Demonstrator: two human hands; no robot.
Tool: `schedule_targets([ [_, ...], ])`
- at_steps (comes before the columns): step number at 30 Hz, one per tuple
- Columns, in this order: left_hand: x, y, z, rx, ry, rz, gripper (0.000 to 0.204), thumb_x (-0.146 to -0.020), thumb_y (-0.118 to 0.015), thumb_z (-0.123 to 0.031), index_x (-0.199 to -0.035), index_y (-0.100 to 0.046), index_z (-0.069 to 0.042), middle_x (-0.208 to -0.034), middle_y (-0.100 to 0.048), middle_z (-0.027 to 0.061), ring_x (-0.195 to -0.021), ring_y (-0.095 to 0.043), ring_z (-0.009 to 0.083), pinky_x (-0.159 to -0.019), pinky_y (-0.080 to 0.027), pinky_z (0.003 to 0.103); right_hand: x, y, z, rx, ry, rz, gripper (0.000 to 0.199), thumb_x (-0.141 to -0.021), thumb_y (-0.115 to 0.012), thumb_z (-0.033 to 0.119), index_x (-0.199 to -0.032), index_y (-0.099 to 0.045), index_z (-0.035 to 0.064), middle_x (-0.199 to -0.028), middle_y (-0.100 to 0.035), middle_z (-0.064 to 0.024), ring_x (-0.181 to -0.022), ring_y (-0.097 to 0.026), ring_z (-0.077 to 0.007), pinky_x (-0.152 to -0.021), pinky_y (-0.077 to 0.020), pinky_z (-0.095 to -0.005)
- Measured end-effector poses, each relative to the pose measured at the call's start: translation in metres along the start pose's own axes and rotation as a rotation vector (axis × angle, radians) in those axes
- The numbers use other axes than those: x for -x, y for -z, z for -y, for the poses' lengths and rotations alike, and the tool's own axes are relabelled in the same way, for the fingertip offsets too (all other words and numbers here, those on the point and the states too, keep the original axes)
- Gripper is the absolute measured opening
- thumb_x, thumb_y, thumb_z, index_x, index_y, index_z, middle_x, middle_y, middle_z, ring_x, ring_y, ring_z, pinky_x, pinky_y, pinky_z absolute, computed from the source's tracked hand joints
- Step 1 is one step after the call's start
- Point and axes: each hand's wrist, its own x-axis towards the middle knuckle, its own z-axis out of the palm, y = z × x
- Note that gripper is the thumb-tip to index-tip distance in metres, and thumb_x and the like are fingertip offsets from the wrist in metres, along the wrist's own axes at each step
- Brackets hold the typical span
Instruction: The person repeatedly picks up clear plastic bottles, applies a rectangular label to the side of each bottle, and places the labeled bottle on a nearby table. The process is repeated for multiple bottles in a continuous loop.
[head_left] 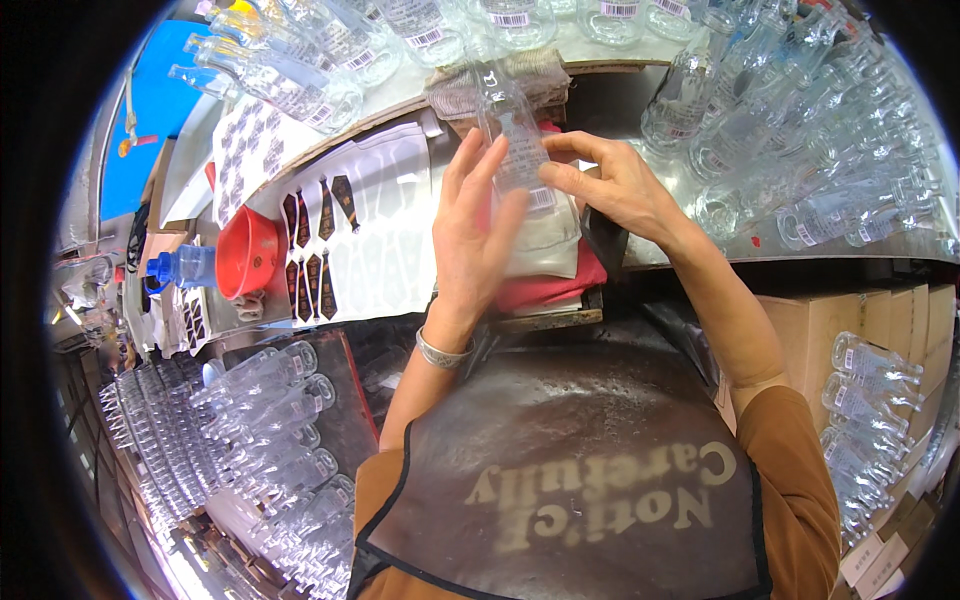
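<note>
**Clear bottle held between both hands above the counter**

A clear glass bottle [512,140] stands nearly upright between the two hands, its neck pointing away from the person and its base toward the folded cloths [545,265] below it. The left hand [475,225] lies flat along the bottle's left side, fingers stretched upward and pressed against the glass, a silver bracelet [441,351] on the wrist. The right hand [610,185] comes in from the right, its fingertips [553,180] pinching the bottle's lower right side where a pale label sits. Both hands are grasping the bottle, neither clenched into a fist.

The counter [640,255] carries rows of matching empty bottles [800,130] lying to the right and along the far edge. To the left lie sheets of dark stickers [320,245], a red bowl [245,250] and a blue-capped bottle [180,267]. More clear bottles [250,420] are stacked at lower left, beside the person's dark apron [570,480].
</note>
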Motion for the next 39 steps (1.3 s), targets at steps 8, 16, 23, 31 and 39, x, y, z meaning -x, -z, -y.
schedule_targets([
  [8,0.000,0.001,-0.006,0.008,0.022,0.020,0.050,-0.094,-0.068,-0.015,-0.142,-0.056,-0.007,-0.153,-0.043,0.0189,-0.139,-0.045,0.0312,-0.109,-0.042,0.040,0.006,0.022,-0.041,-0.761,-0.319,-0.423,0.048,-0.103,-0.052,0.047,-0.103,-0.065,0.0006,-0.087,-0.068,-0.0111,-0.071,-0.061,-0.0118,-0.067,-0.0517,-0.0259],
  [16,0.001,0.001,-0.006,0.021,0.035,0.012,0.052,-0.090,-0.070,-0.011,-0.140,-0.056,-0.006,-0.152,-0.042,0.0229,-0.141,-0.043,0.0361,-0.112,-0.039,0.042,0.014,0.009,0.014,-0.239,0.045,-0.171,0.028,-0.092,-0.066,0.017,-0.116,-0.064,0.0012,-0.106,-0.068,-0.0046,-0.095,-0.062,-0.0106,-0.083,-0.0499,-0.0247],
  [23,-0.001,0.002,-0.004,0.007,0.024,0.017,0.058,-0.090,-0.071,-0.011,-0.144,-0.051,-0.005,-0.152,-0.043,0.0216,-0.139,-0.045,0.0341,-0.110,-0.041,0.042,-0.019,0.022,0.043,0.372,0.408,-0.196,0.027,-0.091,-0.068,0.013,-0.116,-0.066,0.0006,-0.104,-0.071,-0.0092,-0.094,-0.067,-0.0171,-0.086,-0.0522,-0.0299],
  [31,0.007,0.003,-0.001,0.204,0.129,0.037,0.104,-0.078,-0.083,-0.015,-0.158,-0.018,0.001,-0.155,-0.038,0.0252,-0.142,-0.042,0.0329,-0.115,-0.037,0.041,-0.025,0.018,0.068,0.481,0.445,-0.113,0.027,-0.088,-0.069,0.007,-0.114,-0.067,0.0019,-0.101,-0.072,-0.0114,-0.088,-0.069,-0.0219,-0.079,-0.0539,-0.0307],
  [39,0.027,0.005,-0.001,0.025,-0.069,0.094,0.111,-0.071,-0.086,-0.016,-0.155,-0.016,0.006,-0.131,-0.058,0.0242,-0.121,-0.059,0.0374,-0.107,-0.042,0.041,0.026,-0.023,0.071,0.813,0.825,0.177,0.025,-0.072,-0.071,0.004,-0.096,-0.069,0.0066,-0.094,-0.067,-0.0063,-0.086,-0.064,-0.0246,-0.075,-0.0529,-0.0360],
])
